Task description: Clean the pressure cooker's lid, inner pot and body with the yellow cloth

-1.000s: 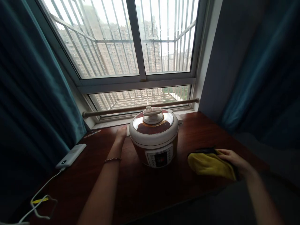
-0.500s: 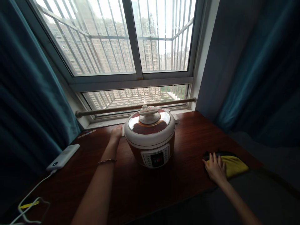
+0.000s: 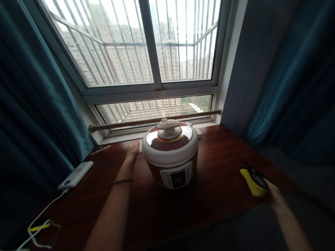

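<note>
W/ L hand (image 3: 132, 150) at handle (image 3: 140, 146) of cooker (image 3: 170, 157), on table (image 3: 220, 174) near window (image 3: 125, 59), cannot tell if closed. Well apart, w/ R hand (image 3: 273, 193) clamped on yellow cloth (image 3: 255, 189). Vs. moment ago: no longer lying over cloth, now holding it bunched, so prob. easier to guide.

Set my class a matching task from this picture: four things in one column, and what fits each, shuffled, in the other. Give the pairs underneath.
Column one
1. Left hand
2. Right hand
3. Cooker
4. Bracelet

Column two
A. Standing on the brown table, in front of the window
B. Worn around the left forearm
C. Grasping a yellow and dark cloth
D. At a pale side handle

Right pairs: 1-D, 2-C, 3-A, 4-B
</note>
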Motion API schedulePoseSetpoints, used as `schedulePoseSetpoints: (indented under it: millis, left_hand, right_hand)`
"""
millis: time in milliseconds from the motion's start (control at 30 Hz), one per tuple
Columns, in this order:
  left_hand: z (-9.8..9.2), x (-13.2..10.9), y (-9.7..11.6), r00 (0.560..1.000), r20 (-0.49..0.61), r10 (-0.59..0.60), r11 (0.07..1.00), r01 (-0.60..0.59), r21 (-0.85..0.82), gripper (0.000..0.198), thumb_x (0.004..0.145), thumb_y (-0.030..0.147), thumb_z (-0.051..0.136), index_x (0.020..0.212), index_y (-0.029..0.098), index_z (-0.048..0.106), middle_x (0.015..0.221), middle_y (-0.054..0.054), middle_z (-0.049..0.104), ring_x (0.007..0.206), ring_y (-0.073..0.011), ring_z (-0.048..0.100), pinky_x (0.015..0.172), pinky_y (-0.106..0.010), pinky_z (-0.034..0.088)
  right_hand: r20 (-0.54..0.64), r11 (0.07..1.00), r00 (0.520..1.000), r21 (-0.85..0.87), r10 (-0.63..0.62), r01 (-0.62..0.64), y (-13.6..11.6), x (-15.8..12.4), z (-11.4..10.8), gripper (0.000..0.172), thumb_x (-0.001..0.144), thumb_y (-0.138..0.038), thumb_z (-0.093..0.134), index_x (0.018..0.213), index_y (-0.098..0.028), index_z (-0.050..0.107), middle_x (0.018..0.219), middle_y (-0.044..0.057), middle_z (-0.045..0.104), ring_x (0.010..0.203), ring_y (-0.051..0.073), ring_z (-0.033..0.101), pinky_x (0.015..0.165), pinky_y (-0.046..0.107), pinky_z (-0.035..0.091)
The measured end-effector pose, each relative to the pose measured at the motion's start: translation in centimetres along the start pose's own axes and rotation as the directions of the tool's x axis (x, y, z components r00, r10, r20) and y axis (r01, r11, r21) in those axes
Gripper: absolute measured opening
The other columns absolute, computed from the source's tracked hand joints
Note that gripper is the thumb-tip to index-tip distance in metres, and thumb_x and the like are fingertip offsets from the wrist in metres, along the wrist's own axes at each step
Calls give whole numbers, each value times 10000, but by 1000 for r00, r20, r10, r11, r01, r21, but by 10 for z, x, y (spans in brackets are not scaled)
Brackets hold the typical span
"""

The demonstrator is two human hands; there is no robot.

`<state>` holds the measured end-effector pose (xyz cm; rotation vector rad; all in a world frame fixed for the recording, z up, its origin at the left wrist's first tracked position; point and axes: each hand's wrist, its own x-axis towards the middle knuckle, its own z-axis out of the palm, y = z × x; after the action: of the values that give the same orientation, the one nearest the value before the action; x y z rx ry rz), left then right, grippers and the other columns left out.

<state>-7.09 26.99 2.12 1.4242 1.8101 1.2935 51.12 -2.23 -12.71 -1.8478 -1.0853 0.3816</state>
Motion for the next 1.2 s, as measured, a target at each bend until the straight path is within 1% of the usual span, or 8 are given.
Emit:
schedulePoseSetpoints:
  millis: [100, 267, 400, 533, 667, 900, 1067, 1200]
  left_hand:
    - [-1, -1, 1, 1000, -1, -6, 1000, 6, -6, 224, 716, 298, 436, 593, 166, 569, 717, -31, 634, 735, -172, 546, 673, -257, 418]
    - [0, -2, 2, 1000, 3, -23, 1000, 23, -21, 201, 752, 278, 476, 617, 155, 562, 678, -11, 612, 665, -139, 530, 639, -260, 413]
    - [1, -1, 1, 999, -5, -35, 999, 35, -42, 204, 740, 281, 465, 634, 153, 583, 675, -14, 621, 663, -150, 539, 628, -260, 420]
    - [1, 0, 0, 999, -11, -43, 998, 42, -53, 232, 725, 292, 445, 663, 147, 614, 711, -32, 642, 701, -174, 556, 616, -255, 428]
    - [1, -3, 3, 999, -1, -51, 998, 51, -49, 231, 751, 274, 445, 673, 145, 620, 729, -32, 646, 729, -175, 562, 628, -250, 430]
    - [-2, -13, 15, 996, 22, -82, 996, 82, -35, 243, 855, 328, 498, 781, 122, 604, 783, -14, 624, 707, -130, 574, 685, -294, 459]
    - [-3, -16, 19, 996, 46, -76, 997, 77, -22, 278, 872, 364, 491, 820, 114, 601, 824, -18, 619, 769, -143, 591, 717, -320, 483]
    - [-4, -14, 19, 996, 56, -75, 997, 76, -4, 270, 869, 365, 498, 881, 115, 601, 882, -28, 619, 812, -158, 596, 738, -337, 492]
  right_hand:
    - [-38, 989, 994, 112, 98, -93, -2, 1, -9, 480, 785, -531, 348, 835, -184, 675, 904, 142, 698, 834, 272, 673, 703, 375, 561]
    - [235, 978, 972, 205, -21, -29, -33, -19, 11, 515, 778, -586, 429, 992, -181, 665, 1173, 125, 603, 1121, 271, 542, 996, 408, 399]
    - [122, 939, 986, 338, -117, 69, -47, -35, 32, 558, 866, -533, 271, 1333, -255, 395, 1365, 100, 434, 1135, 247, 534, 942, 406, 444]
    - [70, 976, 983, -130, -168, 176, -34, -47, 57, 618, 829, -542, 330, 1336, -196, 404, 1329, 128, 470, 1226, 311, 430, 989, 504, 358]
    - [207, 759, 941, -556, -267, 337, -16, -54, 69, 636, 752, -588, 440, 1302, -271, 471, 1411, 27, 375, 1336, 394, 159, 1025, 630, 161]
    - [303, 816, 939, -494, -162, 300, -3, -18, 23, 603, 667, -628, 546, 1208, -361, 547, 1382, 14, 416, 1311, 432, 201, 969, 704, 147]
    - [87, 984, 983, 88, -160, 153, -95, 44, 16, 492, 734, -537, 533, 1078, -188, 585, 1191, 138, 577, 1132, 292, 519, 976, 460, 391]
    - [254, 960, 967, 270, 3, -74, -223, 90, 60, 497, 868, -552, 300, 1090, -157, 502, 1175, 154, 573, 987, 211, 616, 794, 328, 524]
